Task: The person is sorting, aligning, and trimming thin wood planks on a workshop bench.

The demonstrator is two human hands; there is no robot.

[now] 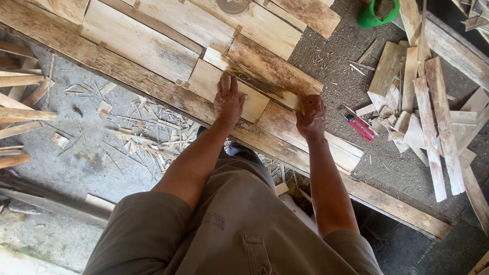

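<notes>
My left hand (227, 100) lies flat, fingers together, on a pale short wooden board (209, 81) set among other planks on the bench. My right hand (310, 115) is curled over the right end of a darker stained plank (265, 69) that lies diagonally just above the pale board. Both pieces rest on a long row of rough planks (137, 43) that runs diagonally across the bench. My forearms reach out from my grey-brown trousers (239, 229) below.
A red-handled tool (360, 127) lies on the sawdust-covered bench top to the right of my right hand. Several loose wood offcuts (428, 112) are piled at the right. A green cup (377, 14) stands at the top. Splinters and scraps litter the concrete floor (102, 153) at the left.
</notes>
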